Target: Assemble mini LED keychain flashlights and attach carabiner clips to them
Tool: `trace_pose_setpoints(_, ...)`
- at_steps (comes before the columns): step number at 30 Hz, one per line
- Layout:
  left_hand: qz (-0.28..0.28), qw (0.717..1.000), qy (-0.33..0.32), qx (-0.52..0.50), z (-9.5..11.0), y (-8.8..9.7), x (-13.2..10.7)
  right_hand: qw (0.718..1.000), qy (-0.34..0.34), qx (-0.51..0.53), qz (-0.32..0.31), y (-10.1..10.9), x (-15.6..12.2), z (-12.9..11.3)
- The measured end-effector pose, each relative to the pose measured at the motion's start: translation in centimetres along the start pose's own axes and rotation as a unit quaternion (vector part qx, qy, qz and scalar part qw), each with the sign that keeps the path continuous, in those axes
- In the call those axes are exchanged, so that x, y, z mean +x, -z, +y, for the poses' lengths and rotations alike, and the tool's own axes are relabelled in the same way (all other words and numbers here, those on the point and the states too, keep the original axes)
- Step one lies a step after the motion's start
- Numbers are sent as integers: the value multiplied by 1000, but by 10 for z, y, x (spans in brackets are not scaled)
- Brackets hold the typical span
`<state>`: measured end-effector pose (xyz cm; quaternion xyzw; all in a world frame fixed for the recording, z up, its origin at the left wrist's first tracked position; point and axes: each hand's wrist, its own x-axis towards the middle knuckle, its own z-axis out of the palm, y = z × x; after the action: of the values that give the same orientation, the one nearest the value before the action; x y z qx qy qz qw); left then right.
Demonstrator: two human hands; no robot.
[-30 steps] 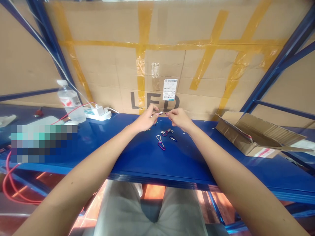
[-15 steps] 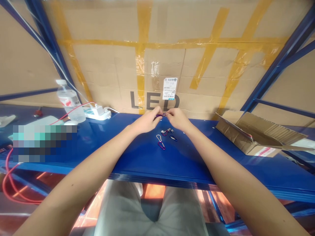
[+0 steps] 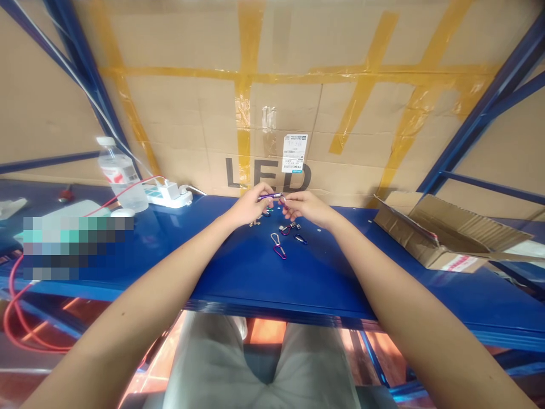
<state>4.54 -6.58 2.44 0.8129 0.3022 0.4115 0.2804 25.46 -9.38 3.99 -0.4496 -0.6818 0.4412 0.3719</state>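
My left hand [image 3: 252,205] is closed on a slim purple piece with a silver end, which looks like a carabiner [image 3: 267,197] seen edge-on. At its right end, the fingertips of my right hand [image 3: 310,209] pinch a small metal ring [image 3: 283,199]. I cannot tell whether the ring is linked to the carabiner. Below the hands on the blue table lie a silver carabiner [image 3: 275,240], a pink one [image 3: 280,252], a dark blue one [image 3: 301,239] and a red one [image 3: 286,230] beside shiny metal bits. Several tiny metal pieces [image 3: 255,222] lie under my left hand.
An open cardboard box [image 3: 447,255] sits at the right. At the left are a water bottle [image 3: 121,176], a white power strip [image 3: 176,197] and a red cable [image 3: 12,307]. A large taped carton [image 3: 187,125] stands behind the blue table [image 3: 272,284].
The carabiner and ring have turned into clearer view between my hands. My right hand has shifted slightly, with its fingers now lower around the ring. Small pieces under my left hand now show.
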Motion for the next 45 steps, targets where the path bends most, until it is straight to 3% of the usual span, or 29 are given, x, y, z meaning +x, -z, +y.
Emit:
trace_pose_setpoints(5, -58, 998, 2, -33, 7, -5, 0, 994, 9, 99, -54, 0, 1, 10)
trace_pose_setpoints(9, -35, 998, 29, -49, 11, -7, 0, 995, 21, 60, -76, -4, 0, 10)
trace_pose_setpoints(16, -31, 995, 79, -59, 9, 1, 2, 996, 30, -84, 2, -10, 0, 3)
trace_pose_setpoints(19, -7, 991, 78, -105, 7, 0, 5, 995, 33, -90, -2, -12, 0, 2)
trace_pose_setpoints(21, 35, 974, 76, -212, 5, -1, 6, 996, 32, -85, -9, -14, -2, -1)
trace_pose_setpoints(23, 53, 929, 84, -356, 3, -1, 7, 994, 34, -106, -17, -17, -6, -7)
trace_pose_setpoints(26, 29, 852, 112, -510, 1, 1, 6, 984, 58, -169, -28, -24, -13, -17)
trace_pose_setpoints(29, 5, 812, 136, -568, 0, 6, 4, 964, 120, -236, -31, -34, -21, -24)
trace_pose_setpoints(32, -5, 792, 142, -594, 0, 12, 2, 948, 154, -279, -15, -43, -24, -25)
trace_pose_setpoints(39, -32, 763, 157, -626, -2, 19, 2, 982, 7, -176, 61, -36, -14, -16)
trace_pose_setpoints(45, -21, 762, 147, -630, -4, 16, 3, 988, 2, -141, 55, -38, -14, -17)
